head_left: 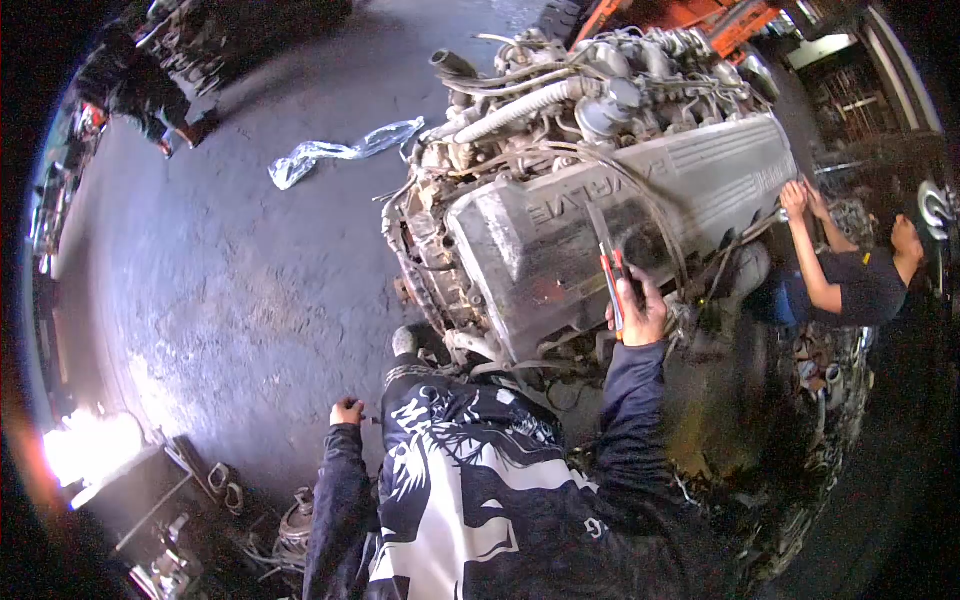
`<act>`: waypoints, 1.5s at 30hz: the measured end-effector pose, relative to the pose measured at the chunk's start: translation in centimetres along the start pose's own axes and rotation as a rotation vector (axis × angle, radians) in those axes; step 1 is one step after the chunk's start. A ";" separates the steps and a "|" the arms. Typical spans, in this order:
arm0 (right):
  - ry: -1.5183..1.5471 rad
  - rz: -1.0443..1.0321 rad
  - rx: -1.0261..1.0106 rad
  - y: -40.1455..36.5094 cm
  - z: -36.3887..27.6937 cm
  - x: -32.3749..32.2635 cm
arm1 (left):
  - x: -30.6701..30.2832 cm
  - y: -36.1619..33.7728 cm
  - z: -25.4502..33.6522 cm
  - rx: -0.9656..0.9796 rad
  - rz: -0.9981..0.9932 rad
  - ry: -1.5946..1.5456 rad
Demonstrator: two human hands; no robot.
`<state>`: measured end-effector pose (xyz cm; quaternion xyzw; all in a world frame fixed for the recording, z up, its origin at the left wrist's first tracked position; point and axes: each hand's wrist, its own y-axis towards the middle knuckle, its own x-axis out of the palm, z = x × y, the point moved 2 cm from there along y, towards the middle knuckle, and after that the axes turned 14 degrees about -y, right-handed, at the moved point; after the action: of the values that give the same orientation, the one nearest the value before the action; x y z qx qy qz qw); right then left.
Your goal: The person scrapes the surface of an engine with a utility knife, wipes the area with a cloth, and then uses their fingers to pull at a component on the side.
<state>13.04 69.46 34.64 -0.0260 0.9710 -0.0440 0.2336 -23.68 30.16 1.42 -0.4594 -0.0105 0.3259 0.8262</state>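
My right hand point(641, 310) is closed around red-and-black-handled pliers point(611, 275), held over the near side of a large engine. Their metal jaws point away from me, overlapping the grey valve cover point(560, 235) with its raised lettering. My left hand point(347, 411) hangs low beside my body, over the floor. Its fingers are curled in, and I cannot tell what is inside them. Hoses, wiring and a round metal housing point(608, 108) crowd the far side of the engine.
Across the engine's right end, another person point(850, 275) reaches both hands to it. A second person point(150, 90) is at the upper left. Clear plastic wrap point(340, 150) lies on the grey floor point(240, 270). Orange metal framing point(735, 25) stands behind. Metal parts point(295, 525) lie at lower left.
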 end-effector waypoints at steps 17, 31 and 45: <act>-0.453 0.010 -0.297 -5.7 5.2 -3.4 | 0.7 -1.1 2.2 -0.004 -0.059 0.008; -0.527 -0.015 -0.371 -7.9 5.1 -3.5 | 1.6 -1.2 1.2 -0.029 -0.092 0.027; -0.501 -0.021 -0.367 -8.3 5.2 -3.2 | 1.4 -0.7 1.2 -0.017 -0.045 0.051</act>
<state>18.49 61.06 32.26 -0.0881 0.8746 0.1375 0.4566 -22.58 31.58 2.24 -0.4745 -0.0025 0.2950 0.8293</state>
